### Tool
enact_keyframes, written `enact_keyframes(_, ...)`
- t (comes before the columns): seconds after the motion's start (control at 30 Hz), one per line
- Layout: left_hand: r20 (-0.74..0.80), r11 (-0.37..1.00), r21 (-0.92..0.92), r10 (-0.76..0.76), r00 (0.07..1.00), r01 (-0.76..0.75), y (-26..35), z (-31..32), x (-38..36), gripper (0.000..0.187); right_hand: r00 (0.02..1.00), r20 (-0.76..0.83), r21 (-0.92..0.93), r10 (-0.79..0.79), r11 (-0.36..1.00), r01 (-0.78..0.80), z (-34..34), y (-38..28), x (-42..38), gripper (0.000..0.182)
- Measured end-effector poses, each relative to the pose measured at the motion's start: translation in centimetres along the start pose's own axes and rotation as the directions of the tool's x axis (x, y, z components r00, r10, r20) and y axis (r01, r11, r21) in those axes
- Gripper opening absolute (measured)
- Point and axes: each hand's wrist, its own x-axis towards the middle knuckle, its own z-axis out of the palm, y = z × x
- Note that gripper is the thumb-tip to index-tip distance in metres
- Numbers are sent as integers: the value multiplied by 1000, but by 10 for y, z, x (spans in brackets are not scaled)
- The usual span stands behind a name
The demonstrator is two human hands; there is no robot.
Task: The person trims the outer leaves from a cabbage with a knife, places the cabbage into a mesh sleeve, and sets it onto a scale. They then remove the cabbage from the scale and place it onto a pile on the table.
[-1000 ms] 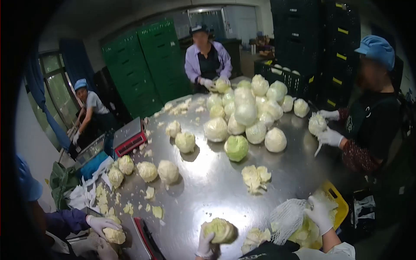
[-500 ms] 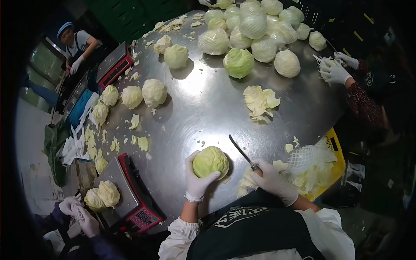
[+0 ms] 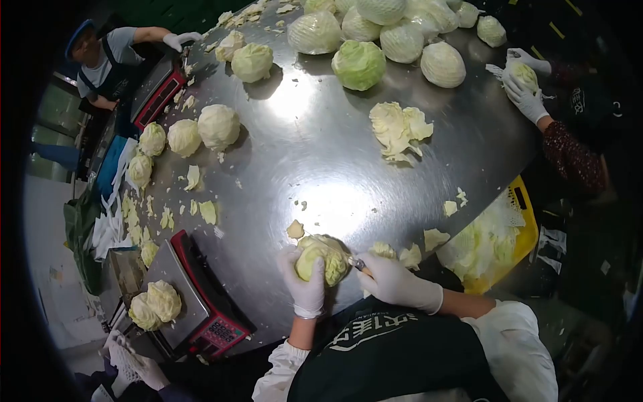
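Observation:
My left hand (image 3: 305, 281), in a white glove, is wrapped round the left side of a pale green cabbage (image 3: 324, 258) low over the steel table (image 3: 268, 181). From the right, my right hand (image 3: 392, 278) grips a knife (image 3: 360, 263) by its handle; the blade is at the cabbage's right side and mostly hidden. A small cut piece (image 3: 295, 230) lies just beyond the cabbage. Loose leaf pieces (image 3: 410, 256) rest beside my right hand.
Wrapped cabbages (image 3: 402, 40) are heaped at the far side. Red scales (image 3: 211, 301) stand at left. A yellow basket (image 3: 526, 228) of leaves is at right. Co-workers stand at the right, upper left and lower left; the right one holds a cabbage (image 3: 524, 77).
The knife has moved left onto the cabbage, which has turned in my left hand. A cut piece now lies beyond it. The upper-left co-worker has stretched an arm toward the table.

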Motion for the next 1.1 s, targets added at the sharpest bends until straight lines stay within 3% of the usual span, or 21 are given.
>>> enact_keyframes(0.13,-30,999,40,4,1000,-3,5,1,1,39,998,-32,-46,-63,997,61,8,0,-19,30)
enact_keyframes(0.2,-38,999,52,11,999,-9,8,4,2,39,999,-31,-201,-27,979,20,13,6,-20,28)
enact_keyframes(0.33,-75,998,69,-3,997,8,20,11,-1,38,999,-49,-243,10,970,-22,19,6,-12,24)
enact_keyframes(0.43,-89,990,134,52,995,-39,24,16,-4,38,988,-143,-230,-55,973,21,24,12,11,24)
enact_keyframes(0.47,-81,990,131,57,995,-46,16,15,-8,38,995,-60,-203,76,975,-87,20,6,24,22)
enact_keyframes(0.5,-109,1000,-24,-19,994,16,14,11,-5,39,980,24,-186,199,964,-191,17,2,31,21)
enact_keyframes(0.53,-126,981,-176,-100,987,77,12,8,-3,41,981,17,-185,194,965,-188,15,3,29,21)
enact_keyframes(0.57,-47,902,-363,-269,962,234,15,2,-11,52,983,20,-152,184,972,-179,12,4,26,22)
enact_keyframes(0.6,-57,904,-361,-267,962,229,10,-7,-11,52,985,29,-120,172,978,-168,10,7,22,24)
enact_keyframes(0.67,232,863,-345,-304,924,370,-6,-37,-15,68,987,-23,-126,158,979,-160,3,15,-1,27)
enact_keyframes(0.7,281,798,-416,-342,897,435,-7,-45,-16,80,985,-52,-148,166,974,-172,-2,22,-13,29)
enact_keyframes(0.73,270,800,-418,-343,899,431,-7,-48,-17,80,965,-56,-99,257,960,-261,-15,20,-23,31)
enact_keyframes(0.77,284,675,-564,-383,879,476,-6,-48,-18,82,959,-197,-161,203,958,-235,-23,23,-35,33)
enact_keyframes(0.8,309,525,-687,-414,856,502,-6,-47,-18,84,910,-293,-110,295,935,-338,-33,40,-47,30)
enact_keyframes(0.83,309,527,-687,-411,858,500,-5,-46,-17,84,863,-411,39,293,952,-305,-42,54,-56,28)
enact_keyframes(0.87,327,523,-698,-376,867,490,-4,-41,-16,89,859,-404,-27,316,934,-356,-44,63,-64,23)
enact_keyframes(0.93,346,515,-711,-337,875,480,1,-26,-13,95,773,-570,69,279,953,-294,-67,86,-82,20)
enact_keyframes(0.97,278,632,-667,-280,919,394,6,-14,-10,101,769,-575,67,280,953,-297,-65,88,-85,20)
enact_keyframes(1.0,216,736,-608,-208,954,298,11,-1,-7,107,810,-499,155,307,952,-265,-63,66,-78,20)
enact_keyframes(1.07,202,756,-590,-203,958,284,14,13,-4,107,868,-291,403,401,875,-269,-58,16,-56,24)
enact_keyframes(1.1,173,906,-392,-99,980,160,1,17,-8,104,927,-298,190,226,966,-174,-44,23,-44,30)
